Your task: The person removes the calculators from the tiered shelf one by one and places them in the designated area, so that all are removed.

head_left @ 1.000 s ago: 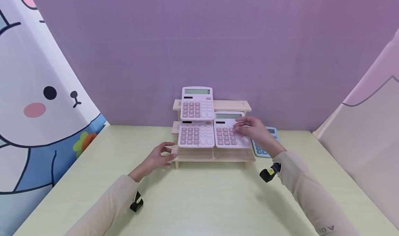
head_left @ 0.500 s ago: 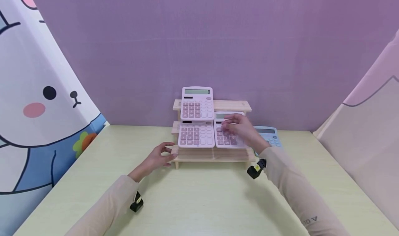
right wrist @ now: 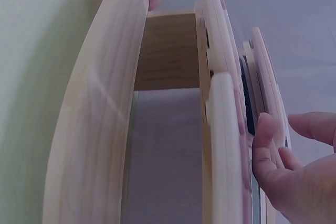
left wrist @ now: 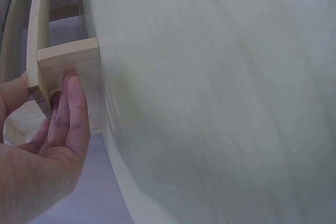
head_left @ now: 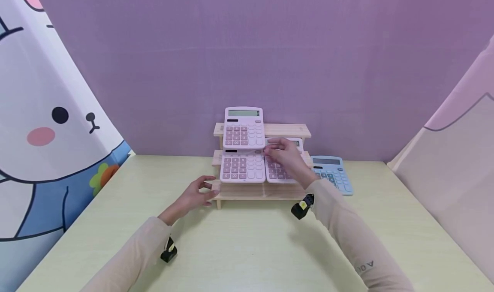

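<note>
A three-tier wooden display stand [head_left: 247, 192] bears several pink calculators. The upper one [head_left: 244, 129] leans on the top tier; below it are a left one [head_left: 242, 167] and a right one [head_left: 278, 174]. My left hand [head_left: 194, 193] grips the left end of the bottom board, thumb on one face and fingers [left wrist: 77, 114] around the other side. My right hand [head_left: 287, 157] is in front of the right calculator and covers part of it. Its thumb and fingers are parted at the lower right edge of the upper calculator; whether they touch it, I cannot tell.
A light blue calculator [head_left: 332, 174] lies to the right of the stand, partly behind the right forearm. The stand is on a pale table [head_left: 247, 240], near a purple backdrop [head_left: 247, 69]. Printed cloth [head_left: 69, 155] hangs along the left side.
My right hand has moved left across the right pink calculator to the upper one's edge. More of the blue calculator shows now. My left hand has kept its place on the stand.
</note>
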{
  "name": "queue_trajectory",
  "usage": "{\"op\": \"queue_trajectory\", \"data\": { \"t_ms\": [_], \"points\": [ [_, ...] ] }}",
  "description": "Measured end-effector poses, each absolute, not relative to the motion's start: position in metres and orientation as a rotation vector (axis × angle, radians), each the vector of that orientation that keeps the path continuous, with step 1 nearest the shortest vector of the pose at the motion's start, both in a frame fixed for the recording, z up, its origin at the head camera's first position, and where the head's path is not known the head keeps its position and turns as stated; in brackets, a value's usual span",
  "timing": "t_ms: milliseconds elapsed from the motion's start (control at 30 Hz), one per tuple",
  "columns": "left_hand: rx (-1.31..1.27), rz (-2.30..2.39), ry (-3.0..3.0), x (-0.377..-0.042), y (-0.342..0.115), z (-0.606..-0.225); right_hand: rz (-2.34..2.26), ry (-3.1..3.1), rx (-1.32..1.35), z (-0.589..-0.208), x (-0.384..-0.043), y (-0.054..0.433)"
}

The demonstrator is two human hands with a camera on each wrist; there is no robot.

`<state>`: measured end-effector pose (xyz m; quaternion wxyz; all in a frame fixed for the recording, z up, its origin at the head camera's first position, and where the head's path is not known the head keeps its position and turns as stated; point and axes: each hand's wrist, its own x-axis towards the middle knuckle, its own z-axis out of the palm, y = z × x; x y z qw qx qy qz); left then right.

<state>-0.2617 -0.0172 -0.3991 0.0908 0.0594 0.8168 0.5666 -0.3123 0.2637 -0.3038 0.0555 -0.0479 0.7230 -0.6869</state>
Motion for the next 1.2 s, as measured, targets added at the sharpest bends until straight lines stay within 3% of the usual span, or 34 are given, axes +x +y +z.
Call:
{"op": "queue_trajectory", "data": {
  "t_ms": [1200],
  "points": [
    [0.179,1.675,2.432,-0.264,-0.018,-0.401,-2.379,2.013,0.006,-0.309,-0.323,0.235]
  ]
}}
